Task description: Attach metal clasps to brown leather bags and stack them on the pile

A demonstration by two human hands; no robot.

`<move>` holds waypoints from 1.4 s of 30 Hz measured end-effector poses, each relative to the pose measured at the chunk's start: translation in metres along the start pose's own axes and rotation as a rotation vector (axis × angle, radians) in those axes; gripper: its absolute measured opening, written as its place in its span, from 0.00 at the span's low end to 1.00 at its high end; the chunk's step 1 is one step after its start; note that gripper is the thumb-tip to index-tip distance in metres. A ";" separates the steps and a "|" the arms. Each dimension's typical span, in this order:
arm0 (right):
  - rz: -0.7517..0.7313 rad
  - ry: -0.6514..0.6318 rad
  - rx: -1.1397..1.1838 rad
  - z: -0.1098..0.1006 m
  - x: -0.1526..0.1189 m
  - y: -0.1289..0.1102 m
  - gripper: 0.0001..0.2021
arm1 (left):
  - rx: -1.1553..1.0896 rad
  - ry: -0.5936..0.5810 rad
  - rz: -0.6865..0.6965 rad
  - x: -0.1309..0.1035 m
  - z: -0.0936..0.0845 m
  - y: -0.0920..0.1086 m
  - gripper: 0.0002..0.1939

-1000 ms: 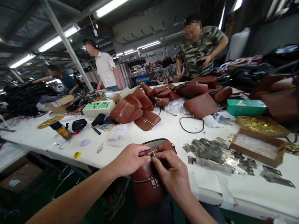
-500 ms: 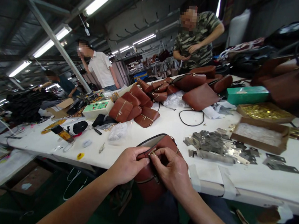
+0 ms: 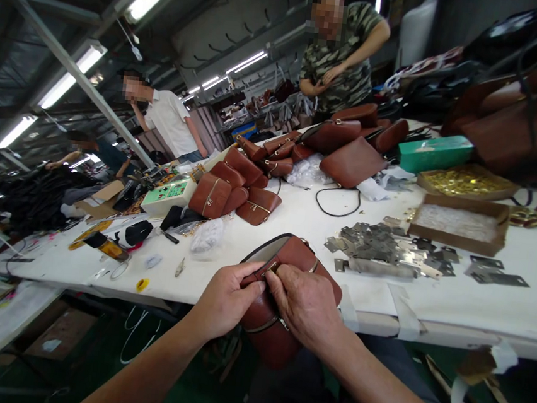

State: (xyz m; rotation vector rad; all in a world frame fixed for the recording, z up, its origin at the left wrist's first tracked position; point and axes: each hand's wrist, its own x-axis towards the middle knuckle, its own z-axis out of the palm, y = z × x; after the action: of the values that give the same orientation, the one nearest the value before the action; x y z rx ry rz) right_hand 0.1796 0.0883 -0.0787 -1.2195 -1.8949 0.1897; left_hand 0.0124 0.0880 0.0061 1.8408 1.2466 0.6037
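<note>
A brown leather bag [image 3: 279,335] with zips rests over my lap, against the front edge of the white table [image 3: 222,286]. Thumb and fingers of my left hand [image 3: 228,299] pinch the bag's leather flap near its open top. My right hand [image 3: 308,303] is closed at the same flap, its fingertips on a small gold metal fitting [image 3: 270,270] that they partly cover. The bag's grey lining shows along the open edge.
More brown bags [image 3: 212,193] are heaped across the table's middle. Metal plates [image 3: 382,247], a carton of clear pieces [image 3: 459,223], gold hardware [image 3: 465,180] and a green box [image 3: 434,153] lie to the right. A glue bottle [image 3: 105,246] stands left. People stand behind the table.
The whole view has shifted, so the table items appear slightly further left and higher. My right hand's fingers have curled further over the fitting, while my left hand keeps its pinch.
</note>
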 end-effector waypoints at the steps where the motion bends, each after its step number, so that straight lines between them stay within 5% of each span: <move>1: 0.010 0.005 0.010 0.001 0.000 0.000 0.20 | 0.000 0.017 0.008 -0.001 0.001 -0.002 0.25; 11: 0.117 0.032 0.227 0.001 -0.003 -0.009 0.21 | 0.033 0.092 0.038 -0.008 0.004 -0.005 0.23; 19: 0.248 0.144 0.404 -0.001 -0.003 -0.011 0.18 | 0.008 0.041 0.042 -0.008 0.003 0.000 0.24; 24: 0.288 0.236 0.736 -0.001 -0.001 -0.020 0.08 | 0.435 0.161 0.207 -0.019 0.000 0.005 0.22; 29: 0.427 0.095 1.174 -0.004 -0.003 -0.032 0.13 | 0.965 0.355 0.539 -0.031 -0.001 0.003 0.20; 33: 0.523 0.101 1.374 -0.001 -0.006 -0.037 0.19 | 1.155 0.421 0.559 -0.036 0.012 0.002 0.19; 38: 0.684 0.112 1.496 0.012 -0.022 -0.027 0.17 | 1.265 0.257 0.402 -0.057 0.044 0.004 0.28; 42: 0.811 0.159 1.405 0.020 -0.046 -0.005 0.14 | 1.280 0.055 0.569 -0.069 0.054 0.011 0.27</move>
State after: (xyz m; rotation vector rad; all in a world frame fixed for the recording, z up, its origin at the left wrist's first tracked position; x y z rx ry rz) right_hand 0.1691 0.0542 -0.1148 -0.7969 -0.6090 1.4851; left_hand 0.0314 0.0034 -0.0111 3.3155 1.2171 0.0607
